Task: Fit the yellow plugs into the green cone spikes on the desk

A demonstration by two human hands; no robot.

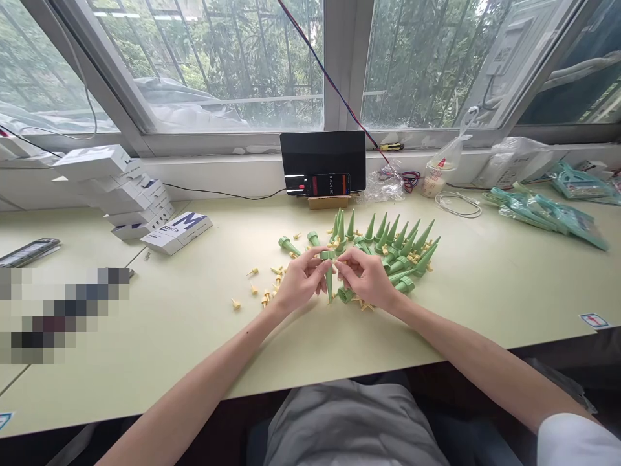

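- At the front middle of the pale yellow-green tabletop (pixel 272 353), the left hand (pixel 299 277) is closed, with thumb and fingers clamped on a green, tapered plastic spike (pixel 329 285).
- Right hand (pixel 365 275): thumb and index finger are drawn together just beside the spike's wide end. Whether they pinch a small part cannot be told; the fingertips hide it.
- Held spike: near vertical, narrow tip pointing down, wide ribbed green cap (pixel 327 255) uppermost. The fingers of the left hand cover part of its side.
- Beyond and to the right of the hands, a group of similar green plastic cones (pixel 370 228) stands with points up; others lie on their sides.
- Left of the left hand, small yellow plastic pegs (pixel 235 304) lie scattered; more lie among the cones.
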